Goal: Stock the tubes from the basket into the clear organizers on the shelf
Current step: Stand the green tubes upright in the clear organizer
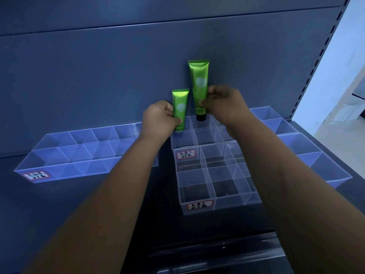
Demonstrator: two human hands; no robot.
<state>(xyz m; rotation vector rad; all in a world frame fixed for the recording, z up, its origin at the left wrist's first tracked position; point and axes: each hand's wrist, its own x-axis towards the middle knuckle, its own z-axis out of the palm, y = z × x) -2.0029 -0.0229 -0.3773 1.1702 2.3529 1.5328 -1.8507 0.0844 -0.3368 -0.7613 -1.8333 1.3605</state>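
**Desk:** What are you holding?

**Operator:** My left hand [160, 115] has its fingers [169, 111] curled round the short tube [180, 107], glossy green with a flat crimped top. My right hand [223, 103] pinches the tall tube [198, 80], the same shiny green, with its round black cap pointing down.

**Desk:** And where are they?

**Operator:** Both are upright, side by side between my two sets of fingers. Just below them is the rear clear organizer [183, 143], hard see-through plastic split into square cells. The short tube's lower end reaches its left cell, and the tall tube's cap is at the next cell's rim. I can't tell if either touches bottom. Nearer me than the fingers, a front organizer [197, 194] on the shelf [98, 204] carries a red-bordered handwritten label [199, 206].
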